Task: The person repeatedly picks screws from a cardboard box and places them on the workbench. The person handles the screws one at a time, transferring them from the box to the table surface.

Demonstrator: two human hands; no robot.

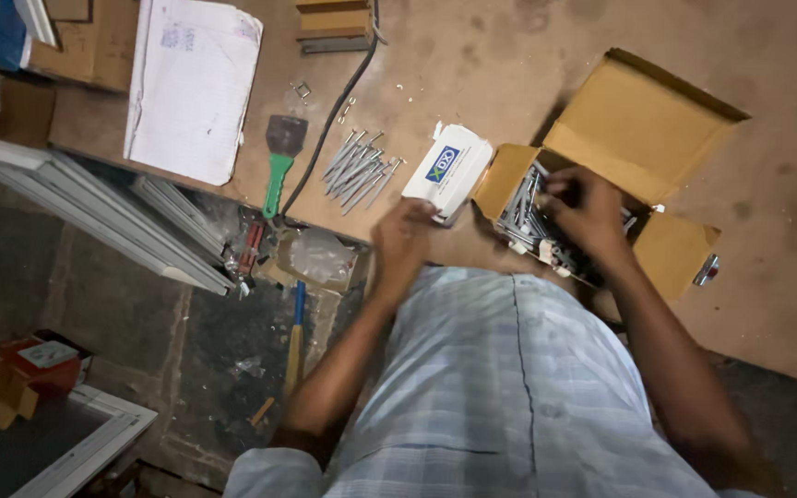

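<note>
While the right hand (588, 210) digs into the open cardboard box (643, 129) of long screws (526, 219), its grip closed among them though what it pinches is hidden, the left hand (405, 242) rests fingers on a white packet (449, 169) just beside the box. Loose screws (359, 171) lie beyond, near the worktop (767, 203) edge.

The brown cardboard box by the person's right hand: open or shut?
Open. The cardboard box has its flaps folded out, and the right hand reaches among the metal screws inside it.
</note>
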